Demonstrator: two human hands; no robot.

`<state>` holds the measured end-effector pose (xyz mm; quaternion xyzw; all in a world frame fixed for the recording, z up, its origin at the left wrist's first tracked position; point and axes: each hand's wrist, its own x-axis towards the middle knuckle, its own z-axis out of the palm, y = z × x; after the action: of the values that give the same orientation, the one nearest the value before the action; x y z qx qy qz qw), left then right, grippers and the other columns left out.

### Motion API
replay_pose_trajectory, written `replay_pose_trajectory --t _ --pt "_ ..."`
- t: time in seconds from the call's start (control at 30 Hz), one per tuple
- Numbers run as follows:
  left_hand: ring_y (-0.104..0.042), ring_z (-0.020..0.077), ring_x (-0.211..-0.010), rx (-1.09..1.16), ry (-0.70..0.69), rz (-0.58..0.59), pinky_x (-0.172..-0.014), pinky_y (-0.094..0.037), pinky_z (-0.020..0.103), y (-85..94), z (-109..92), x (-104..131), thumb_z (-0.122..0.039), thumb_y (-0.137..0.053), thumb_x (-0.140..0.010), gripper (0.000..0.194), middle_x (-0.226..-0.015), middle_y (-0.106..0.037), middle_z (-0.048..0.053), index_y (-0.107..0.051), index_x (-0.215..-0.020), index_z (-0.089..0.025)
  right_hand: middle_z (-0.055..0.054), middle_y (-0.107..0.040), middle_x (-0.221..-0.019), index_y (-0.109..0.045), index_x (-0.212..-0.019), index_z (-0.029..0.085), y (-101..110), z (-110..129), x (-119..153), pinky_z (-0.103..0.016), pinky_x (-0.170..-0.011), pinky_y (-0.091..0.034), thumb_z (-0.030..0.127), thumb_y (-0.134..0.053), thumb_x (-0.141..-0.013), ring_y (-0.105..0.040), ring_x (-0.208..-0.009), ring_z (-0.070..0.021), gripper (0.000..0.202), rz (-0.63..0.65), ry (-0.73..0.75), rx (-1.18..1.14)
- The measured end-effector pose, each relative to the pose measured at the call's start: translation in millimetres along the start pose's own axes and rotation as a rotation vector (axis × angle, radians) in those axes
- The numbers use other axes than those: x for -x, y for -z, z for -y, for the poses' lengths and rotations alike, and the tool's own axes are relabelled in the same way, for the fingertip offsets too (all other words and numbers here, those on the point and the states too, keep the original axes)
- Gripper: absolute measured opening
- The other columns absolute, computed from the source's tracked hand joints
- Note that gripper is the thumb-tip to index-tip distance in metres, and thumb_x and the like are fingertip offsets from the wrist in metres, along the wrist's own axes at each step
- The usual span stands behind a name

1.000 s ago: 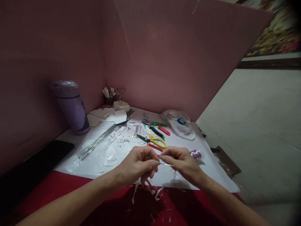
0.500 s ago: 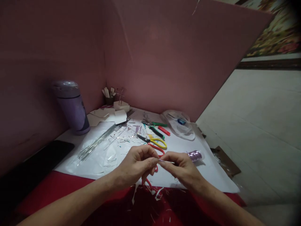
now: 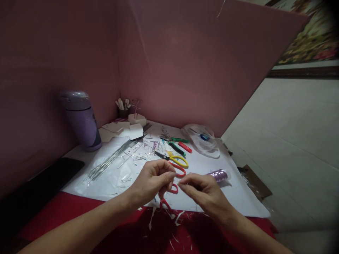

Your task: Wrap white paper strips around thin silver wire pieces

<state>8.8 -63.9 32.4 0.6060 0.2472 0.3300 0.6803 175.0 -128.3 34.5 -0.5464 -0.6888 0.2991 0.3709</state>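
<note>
My left hand (image 3: 157, 178) is raised over the front of the white sheet, thumb and forefinger pinched on a thin, pale wire-like strand (image 3: 185, 173) that points right. Just right of it, my right hand (image 3: 200, 188) has thumb and fingers pressed together; anything between those fingertips is too small to make out. A small gap separates the two hands. Behind the right hand lies a shiny purple spool (image 3: 219, 175). Scissors with a yellow loop handle (image 3: 180, 161) lie behind my hands, and red loop handles (image 3: 174, 188) show beside the left one, partly hidden.
Green-handled pliers (image 3: 177, 149), a red bar-shaped piece (image 3: 185, 147) and a clear plastic bag (image 3: 206, 150) lie farther back. Wire lengths (image 3: 108, 163) and scattered clippings cover the left side. A purple tumbler (image 3: 83, 123) stands at the left, near folded card pieces (image 3: 136, 131).
The hands have come slightly apart. Both were meeting at the thin strand; now the right fingertips are off the left ones and the strand shows from the left pinch.
</note>
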Motion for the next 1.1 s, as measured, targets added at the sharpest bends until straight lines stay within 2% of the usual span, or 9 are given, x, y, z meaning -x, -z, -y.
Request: replay_pose_trajectory --t 0.07,0.17,0.3,0.4,0.53,0.83,0.97,1.1 --pt "-0.044 0.0048 -0.035 -0.004 0.028 0.053 -0.034 -0.035 0.015 0.2 0.7 0.5 -0.029 -0.058 -0.077 0.017 -0.050 -0.054 -0.003 -0.054 -0.075 -0.013 0.002 -0.049 -0.058 -0.064 -0.073 0.015 8.6 -1.6 -8.5 -0.022 -0.048 -0.029 0.026 -0.053 -0.084 -0.038 -0.053 -0.0098 0.019 -0.022 -0.011 -0.019" --pt "-0.042 0.0049 -0.034 -0.092 0.059 0.112 -0.033 -0.034 0.016 -1.1 1.5 2.0 -0.027 -0.057 -0.077 0.014 -0.051 -0.053 -0.003 -0.054 -0.074 -0.013 0.002 -0.049 -0.058 -0.063 -0.071 0.016 20.3 10.6 -15.5 -0.022 -0.048 -0.029 0.023 -0.053 -0.084 -0.038 -0.052 -0.0093 0.018 -0.033 0.075 0.072" --pt "-0.044 0.0045 -0.041 -0.224 -0.045 0.054 -0.039 -0.035 0.016 -4.0 0.9 3.6 -0.022 -0.055 -0.078 0.011 -0.054 -0.052 -0.003 -0.056 -0.072 -0.013 0.002 -0.052 -0.054 -0.061 -0.070 0.015 17.1 27.9 -5.6 -0.023 -0.050 -0.030 0.015 -0.051 -0.082 -0.043 -0.048 -0.0092 0.016 -0.013 0.276 0.368" --pt "-0.042 0.0041 -0.043 -0.190 -0.106 -0.026 -0.041 -0.036 0.016 -5.7 0.2 4.6 -0.020 -0.053 -0.079 0.012 -0.055 -0.050 -0.004 -0.053 -0.070 -0.013 -0.002 -0.058 -0.060 -0.060 -0.073 0.015 3.8 25.8 7.2 -0.024 -0.053 -0.033 0.013 -0.046 -0.085 -0.049 -0.052 -0.0113 0.018 -0.012 0.336 0.430" --pt "-0.043 0.0047 -0.045 -0.105 -0.147 -0.054 -0.043 -0.038 0.017 -6.5 2.1 5.1 -0.020 -0.055 -0.079 0.010 -0.056 -0.049 -0.004 -0.053 -0.071 -0.014 -0.002 -0.059 -0.063 -0.061 -0.079 0.016 -8.2 13.2 14.8 -0.023 -0.055 -0.036 0.012 -0.045 -0.086 -0.049 -0.054 -0.0113 0.018 -0.077 0.244 0.252" --pt "-0.046 0.0054 -0.043 -0.022 -0.158 -0.067 -0.041 -0.038 0.017 -6.9 4.1 5.6 -0.023 -0.059 -0.078 0.010 -0.055 -0.052 -0.003 -0.055 -0.074 -0.014 0.000 -0.054 -0.059 -0.065 -0.074 0.016 -9.9 7.7 13.7 -0.024 -0.052 -0.034 0.022 -0.053 -0.084 -0.043 -0.053 -0.0113 0.017 -0.110 0.090 -0.042" --pt "-0.047 0.0056 -0.043 -0.005 -0.155 -0.080 -0.042 -0.038 0.018 -7.0 5.9 5.0 -0.022 -0.059 -0.077 0.009 -0.055 -0.053 -0.003 -0.055 -0.075 -0.014 0.000 -0.052 -0.059 -0.066 -0.068 0.016 -10.0 9.2 11.4 -0.024 -0.050 -0.032 0.026 -0.060 -0.079 -0.041 -0.054 -0.0113 0.015 -0.150 0.023 -0.192" --pt "-0.049 0.0064 -0.043 0.066 -0.126 -0.098 -0.043 -0.041 0.019 -7.7 5.2 3.9 -0.022 -0.059 -0.078 0.010 -0.057 -0.057 -0.002 -0.054 -0.074 -0.014 0.003 -0.045 -0.049 -0.065 -0.063 0.015 -9.3 9.0 5.9 -0.022 -0.043 -0.025 0.031 -0.067 -0.071 -0.034 -0.047 -0.0087 0.018 -0.104 -0.102 -0.380"
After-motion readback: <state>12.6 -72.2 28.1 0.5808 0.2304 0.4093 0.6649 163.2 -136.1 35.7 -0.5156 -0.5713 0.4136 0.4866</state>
